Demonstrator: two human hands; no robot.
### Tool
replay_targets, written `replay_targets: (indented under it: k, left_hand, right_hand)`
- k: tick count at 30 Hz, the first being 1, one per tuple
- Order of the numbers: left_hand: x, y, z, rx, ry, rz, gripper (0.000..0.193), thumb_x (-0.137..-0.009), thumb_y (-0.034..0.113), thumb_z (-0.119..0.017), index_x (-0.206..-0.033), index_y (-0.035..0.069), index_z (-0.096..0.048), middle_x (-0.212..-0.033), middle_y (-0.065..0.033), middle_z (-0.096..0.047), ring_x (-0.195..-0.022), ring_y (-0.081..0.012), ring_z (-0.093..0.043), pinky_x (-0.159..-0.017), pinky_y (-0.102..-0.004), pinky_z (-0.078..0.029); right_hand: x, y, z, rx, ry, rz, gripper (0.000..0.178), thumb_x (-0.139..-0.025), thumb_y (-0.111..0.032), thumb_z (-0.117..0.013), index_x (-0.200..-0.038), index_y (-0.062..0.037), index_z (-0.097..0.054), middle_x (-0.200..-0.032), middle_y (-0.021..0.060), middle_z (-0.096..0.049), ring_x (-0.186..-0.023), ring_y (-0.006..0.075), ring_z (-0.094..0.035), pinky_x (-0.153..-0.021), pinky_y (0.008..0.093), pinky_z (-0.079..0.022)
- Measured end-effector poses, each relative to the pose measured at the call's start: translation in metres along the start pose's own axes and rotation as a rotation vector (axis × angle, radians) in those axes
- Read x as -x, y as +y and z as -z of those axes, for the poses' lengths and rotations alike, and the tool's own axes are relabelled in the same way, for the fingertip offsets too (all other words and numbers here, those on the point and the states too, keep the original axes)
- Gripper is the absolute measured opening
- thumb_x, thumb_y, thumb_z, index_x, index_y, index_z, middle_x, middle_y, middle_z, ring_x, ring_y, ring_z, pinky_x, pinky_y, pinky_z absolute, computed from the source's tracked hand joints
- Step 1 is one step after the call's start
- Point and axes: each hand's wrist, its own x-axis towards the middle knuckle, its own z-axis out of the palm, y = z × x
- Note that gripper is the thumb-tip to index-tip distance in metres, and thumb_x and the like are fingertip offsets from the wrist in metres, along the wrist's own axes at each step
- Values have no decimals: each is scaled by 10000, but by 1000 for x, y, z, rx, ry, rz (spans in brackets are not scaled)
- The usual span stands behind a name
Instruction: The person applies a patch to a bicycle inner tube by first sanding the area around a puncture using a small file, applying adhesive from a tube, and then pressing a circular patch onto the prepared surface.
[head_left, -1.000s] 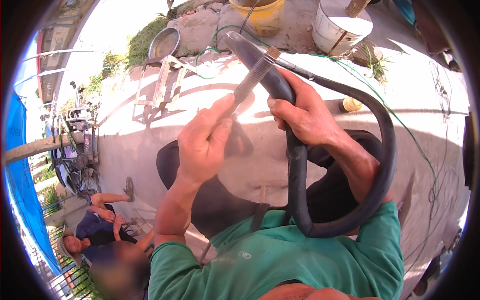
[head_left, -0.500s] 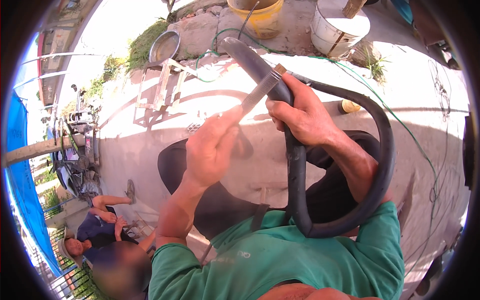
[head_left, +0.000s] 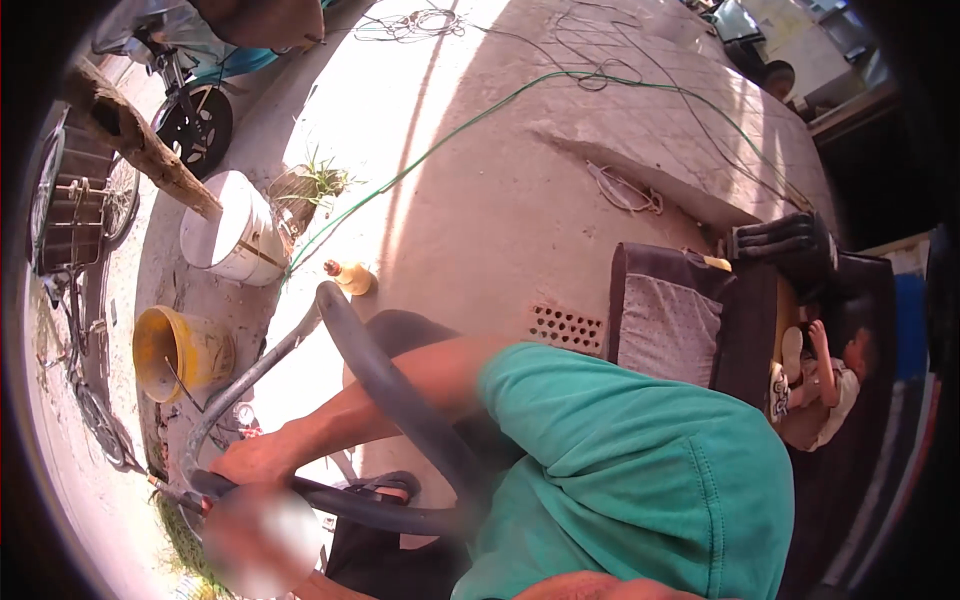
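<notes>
A thick black rubber tube (head_left: pixel 400 400) bends in a loop in front of my green shirt, with my right forearm passing through it. My right hand (head_left: pixel 258 460) is closed around the tube at the lower left. Just below it, my left hand (head_left: pixel 255 545) is mostly hidden by a blurred patch. A slim ribbed metal rod (head_left: pixel 178 493) with a brownish tip sticks out to the left of that patch, joining the left hand. The fingers there do not show clearly.
Beyond the tube stand a yellow bucket (head_left: pixel 212 352), a white bucket (head_left: pixel 258 235) with a wooden post (head_left: pixel 150 150), and a small yellow bottle (head_left: pixel 352 278). A green hose (head_left: pixel 440 142) crosses the ground. Rightward are a perforated brick (head_left: pixel 565 329), a dark padded seat (head_left: pixel 668 325) and a seated person (head_left: pixel 825 395).
The view has swung to the right, so the buckets now lie at the left and the padded seat has come in. My hands and the tube now appear lower left.
</notes>
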Motion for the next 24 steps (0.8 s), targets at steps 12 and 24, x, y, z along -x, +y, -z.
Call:
replay_targets:
  k: [12,24]
  left_hand:
    - [-79,-53,58,482,-105,268,408,-1111,345,-509,-1381,43,-557,-1207,-148,-692,-1130,-278,-696,-966,-387,-590]
    - [-61,-49,69,578,-215,275,428,-1059,246,-623,-1445,108,-497,-995,-174,-715,-794,-281,-724,-820,-408,-618]
  right_hand:
    - [6,-40,-5,162,-148,-71,414,-797,-139,-668,-1164,33,-582,-1021,292,-713,-1040,449,-699,-890,502,-545]
    - [1,-39,-42,461,-434,-353,541,-834,-150,-711,-1292,15,-475,-1005,243,-704,-993,423,-695,-846,494,-546]
